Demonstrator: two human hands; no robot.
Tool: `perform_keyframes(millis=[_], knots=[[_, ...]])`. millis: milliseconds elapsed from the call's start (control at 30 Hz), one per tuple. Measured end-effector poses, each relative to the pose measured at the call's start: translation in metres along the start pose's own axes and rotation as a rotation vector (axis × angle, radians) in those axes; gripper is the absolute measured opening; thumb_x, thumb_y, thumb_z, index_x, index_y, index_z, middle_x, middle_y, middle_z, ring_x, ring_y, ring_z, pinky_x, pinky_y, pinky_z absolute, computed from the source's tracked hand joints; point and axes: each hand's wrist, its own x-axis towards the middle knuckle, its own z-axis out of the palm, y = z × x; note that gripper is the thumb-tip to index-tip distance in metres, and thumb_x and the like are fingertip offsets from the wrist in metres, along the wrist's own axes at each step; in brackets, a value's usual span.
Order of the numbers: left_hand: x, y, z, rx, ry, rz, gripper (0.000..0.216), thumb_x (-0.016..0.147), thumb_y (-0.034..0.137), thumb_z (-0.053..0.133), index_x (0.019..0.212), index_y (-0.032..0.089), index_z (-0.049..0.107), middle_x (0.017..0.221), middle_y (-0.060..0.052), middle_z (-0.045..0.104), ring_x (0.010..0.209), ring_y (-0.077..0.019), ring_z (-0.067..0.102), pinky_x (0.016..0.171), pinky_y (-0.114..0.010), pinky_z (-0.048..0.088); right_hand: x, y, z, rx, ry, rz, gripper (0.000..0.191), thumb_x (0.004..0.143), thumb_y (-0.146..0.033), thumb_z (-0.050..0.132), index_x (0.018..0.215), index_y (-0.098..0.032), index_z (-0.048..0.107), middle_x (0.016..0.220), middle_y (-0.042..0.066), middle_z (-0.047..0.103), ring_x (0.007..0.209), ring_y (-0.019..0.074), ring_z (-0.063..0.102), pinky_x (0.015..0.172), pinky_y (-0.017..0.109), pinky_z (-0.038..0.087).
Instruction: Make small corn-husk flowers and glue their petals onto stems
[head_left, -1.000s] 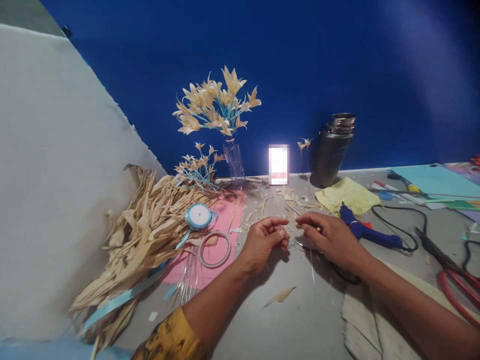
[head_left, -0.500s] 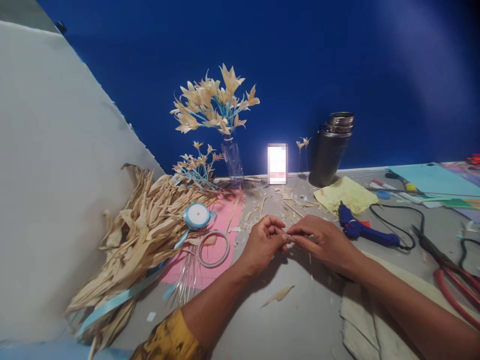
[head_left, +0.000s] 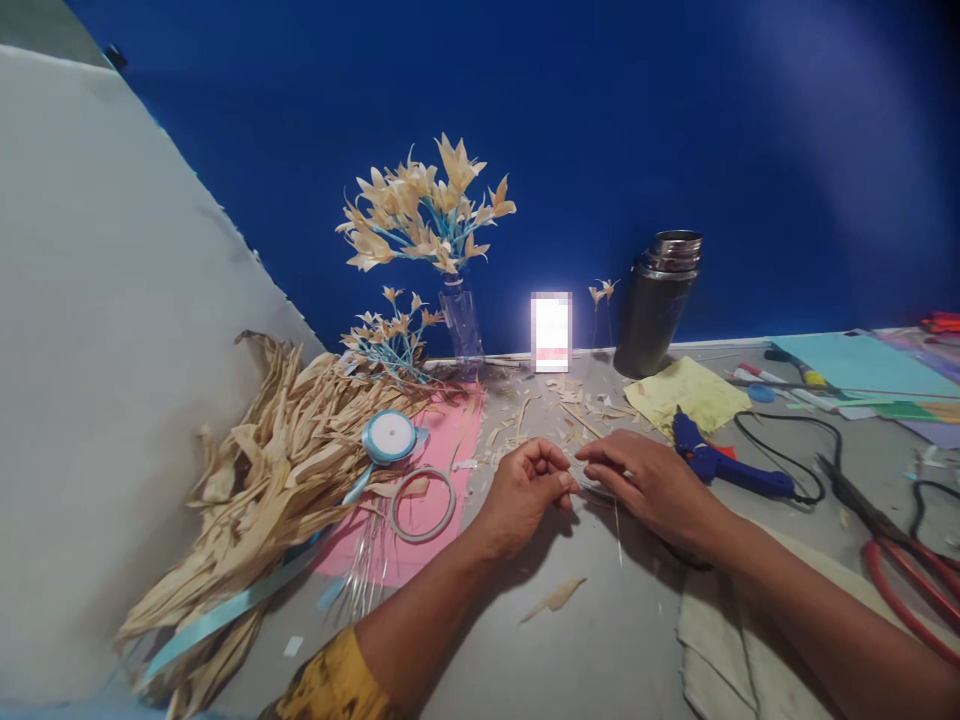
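Observation:
My left hand (head_left: 525,490) and my right hand (head_left: 645,480) meet over the middle of the grey table (head_left: 600,640), fingertips close together. Both pinch a small pale piece that I cannot make out. A thin wire (head_left: 617,520) hangs down from under my right hand toward me. A heap of dried corn husks (head_left: 277,470) lies to the left of my left hand. A loose husk scrap (head_left: 555,597) lies on the table just in front of my hands.
A roll of light blue ribbon (head_left: 390,437) and a tape ring (head_left: 424,504) rest on pink paper (head_left: 442,450). Husk flowers in a vase (head_left: 424,215), a lit phone (head_left: 551,330) and a steel flask (head_left: 660,300) stand at the back. A blue glue gun (head_left: 720,462), yellow paper (head_left: 686,392) and red-handled pliers (head_left: 900,560) lie right.
My hands came together from slightly apart, touched at the fingertips, and my right hand has since eased a little to the right and down. The view shifted slightly.

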Motion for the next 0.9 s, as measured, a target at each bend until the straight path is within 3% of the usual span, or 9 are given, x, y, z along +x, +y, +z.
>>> perform_keyframes(millis=[167,367,533,733,900], knots=[[0.001,0.000,-0.002,-0.058,-0.004,-0.025,0.029,0.074,0.036,0.078,0.089,0.016,0.064,0.071,-0.003,0.069,0.056,-0.0117,0.059,0.061,-0.027,0.047,0.002,0.001,-0.002,0.045,0.044,0.037,0.019,0.097,-0.027,0.054,0.090,-0.024,0.072,0.086,0.004,0.076,0.082,0.0213,0.068,0.075,0.034,0.048],[0.000,0.002,-0.003,-0.030,0.024,-0.018,0.038,0.075,0.052,0.078,0.077,0.014,0.071,0.070,-0.005,0.067,0.064,-0.0121,0.059,0.064,-0.026,0.046,0.001,-0.006,-0.003,0.081,0.066,-0.074,0.018,0.099,-0.027,0.054,0.093,-0.024,0.071,0.086,0.005,0.075,0.085,0.0219,0.066,0.077,0.035,0.048],[-0.001,0.000,-0.002,0.032,-0.024,-0.061,0.031,0.067,0.042,0.084,0.076,0.014,0.073,0.065,-0.004,0.065,0.058,-0.0114,0.054,0.059,-0.026,0.040,-0.002,-0.010,0.001,0.063,0.080,-0.067,0.015,0.098,-0.024,0.055,0.091,-0.024,0.069,0.085,0.005,0.073,0.083,0.0217,0.064,0.073,0.034,0.047],[-0.001,-0.001,0.000,0.045,0.000,-0.078,0.020,0.070,0.033,0.077,0.069,0.016,0.067,0.061,-0.003,0.062,0.056,-0.0117,0.054,0.060,-0.027,0.039,-0.003,-0.008,-0.001,-0.021,-0.003,-0.096,0.017,0.100,-0.024,0.052,0.092,-0.023,0.067,0.086,0.005,0.070,0.084,0.0225,0.061,0.073,0.034,0.044],[-0.002,0.001,0.002,0.044,0.029,-0.112,0.012,0.067,0.026,0.072,0.066,0.017,0.063,0.056,0.000,0.057,0.054,-0.0117,0.053,0.059,-0.027,0.039,-0.004,-0.008,-0.001,-0.074,0.034,-0.082,0.018,0.099,-0.023,0.053,0.088,-0.023,0.066,0.083,0.005,0.070,0.082,0.0228,0.060,0.071,0.033,0.042]])
